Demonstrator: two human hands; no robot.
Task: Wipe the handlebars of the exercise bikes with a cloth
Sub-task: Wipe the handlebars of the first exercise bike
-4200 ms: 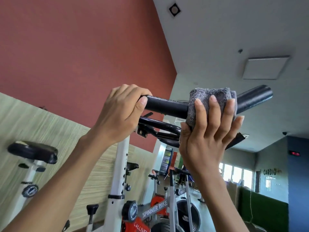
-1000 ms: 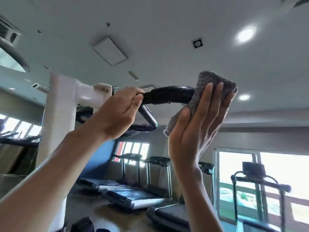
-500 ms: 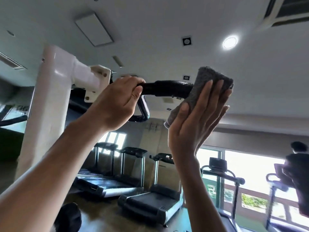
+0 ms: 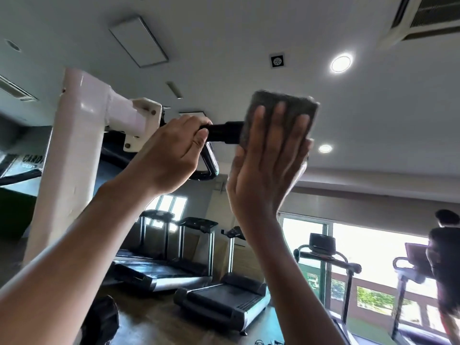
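A black handlebar (image 4: 225, 132) juts right from the white post (image 4: 74, 150) of an exercise bike, seen from below. My left hand (image 4: 171, 155) is wrapped around the bar close to the post bracket. A folded grey cloth (image 4: 281, 105) covers the bar's outer end, and my right hand (image 4: 266, 165) presses it there with flat, spread fingers. The tip of the bar is hidden under the cloth. A lower loop of the handlebar (image 4: 210, 165) curves below my left hand.
Several treadmills (image 4: 224, 297) stand on the dark floor below and behind. A person (image 4: 445, 265) is on a treadmill at the far right by the bright windows (image 4: 373, 257). A dark bike seat (image 4: 102, 319) sits at the bottom left.
The view has swung from the red wall toward the treadmills. My right hand has shifted the cloth slightly along the bar end and now lies flatter. My left hand keeps its grip.
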